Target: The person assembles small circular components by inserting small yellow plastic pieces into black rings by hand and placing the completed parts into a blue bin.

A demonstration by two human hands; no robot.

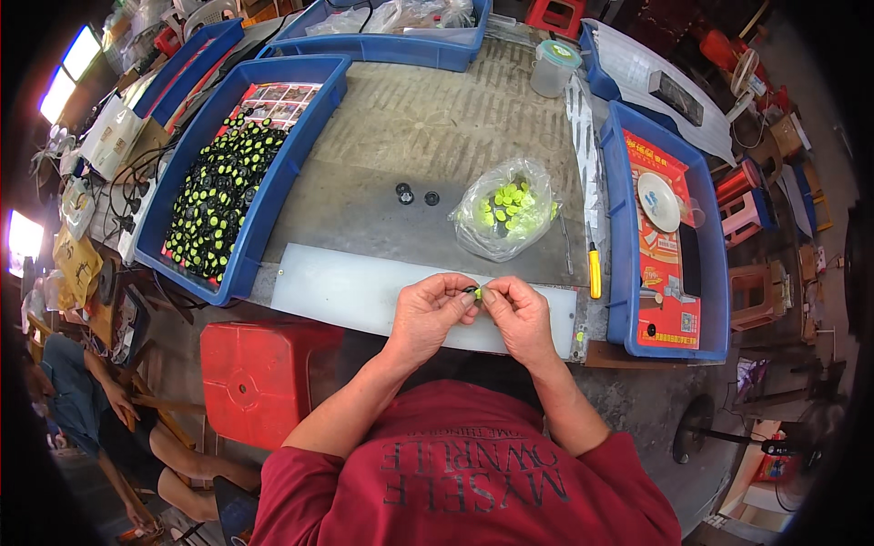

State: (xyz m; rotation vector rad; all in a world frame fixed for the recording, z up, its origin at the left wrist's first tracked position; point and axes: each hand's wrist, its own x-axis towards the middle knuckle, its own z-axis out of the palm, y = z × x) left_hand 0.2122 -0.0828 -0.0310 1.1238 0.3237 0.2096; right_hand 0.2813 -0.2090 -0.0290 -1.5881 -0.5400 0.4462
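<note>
My left hand (426, 311) pinches a small round black part (471, 289) between thumb and fingers. Against it, my right hand (521, 320) grips a small yellow-green disc (479, 294); the fingers hide much of both pieces. The two hands meet above a long white board (337, 289) along the table's near edge. Just beyond them sits a clear plastic bag (472, 229), opened out, with several yellow-green discs (512, 202) inside. Several loose black round parts (431, 197) lie on the table left of the bag.
At left, a blue tray (305, 150) holds a heap of black-and-green round pieces (218, 191). Another blue tray (621, 300) at right contains a white dish (658, 202). A yellow-handled tool (594, 275), a lidded tub (553, 75) and a red stool (246, 387) stand or lie around. Someone sits at lower left.
</note>
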